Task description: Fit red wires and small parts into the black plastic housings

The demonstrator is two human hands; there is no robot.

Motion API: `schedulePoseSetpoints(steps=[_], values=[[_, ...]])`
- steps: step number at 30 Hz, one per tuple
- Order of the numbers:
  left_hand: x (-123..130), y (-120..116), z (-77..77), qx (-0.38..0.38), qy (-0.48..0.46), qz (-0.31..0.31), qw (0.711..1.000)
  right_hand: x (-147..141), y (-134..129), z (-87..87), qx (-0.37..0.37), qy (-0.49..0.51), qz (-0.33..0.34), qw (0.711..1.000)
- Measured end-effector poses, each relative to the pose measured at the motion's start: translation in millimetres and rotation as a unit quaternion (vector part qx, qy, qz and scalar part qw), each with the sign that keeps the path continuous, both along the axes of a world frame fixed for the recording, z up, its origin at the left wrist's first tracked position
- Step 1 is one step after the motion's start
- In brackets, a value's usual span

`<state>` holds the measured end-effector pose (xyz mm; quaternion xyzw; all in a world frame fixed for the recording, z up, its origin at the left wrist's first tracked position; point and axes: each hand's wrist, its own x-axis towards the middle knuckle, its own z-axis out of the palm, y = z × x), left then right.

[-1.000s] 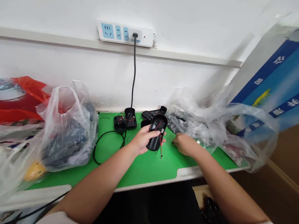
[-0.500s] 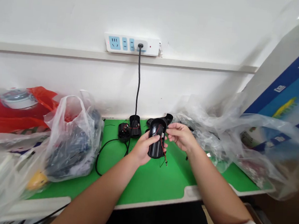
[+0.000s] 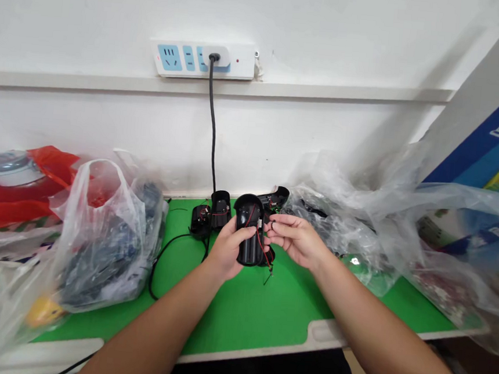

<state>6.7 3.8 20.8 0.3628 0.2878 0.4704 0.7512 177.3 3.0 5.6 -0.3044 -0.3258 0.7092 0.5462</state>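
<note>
My left hand (image 3: 227,249) grips a black plastic housing (image 3: 250,251) over the green tabletop (image 3: 246,320), its thumb lying across the front. Red and black wires hang from the housing's right side. Just right of it, my right hand (image 3: 295,237) pinches a small dark piece (image 3: 273,223) between thumb and fingertips; what the piece is cannot be made out. Behind and to the left stand two similar black housings, one (image 3: 200,220) lower and one (image 3: 220,209) nearer the wall. More black parts (image 3: 278,197) lie behind the held housing, partly hidden.
A power strip (image 3: 236,62) on the wall has a black cable (image 3: 213,131) running down to the table. Stuffed clear plastic bags (image 3: 108,250) sit at the left beside a red bag (image 3: 7,206). Crumpled clear plastic (image 3: 350,231) and a blue-and-white box (image 3: 484,143) fill the right.
The camera view has shifted, so the power strip appears further left and higher. My left hand still grips the housing, and my right hand remains pinched beside it.
</note>
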Motion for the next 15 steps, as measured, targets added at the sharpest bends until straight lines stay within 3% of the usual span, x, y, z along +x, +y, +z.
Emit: schedulePoseSetpoints(steps=[7,15], values=[[1.3,-0.8,1.4,0.02,0.013,0.028,0.999,-3.8,-0.4,-4.2,0.003,0.056,0.017,0.998],[0.8,-0.3,1.2,0.039,0.015,0.044,0.998,-3.7,-3.0,-1.3,0.011,0.038,0.017,0.999]])
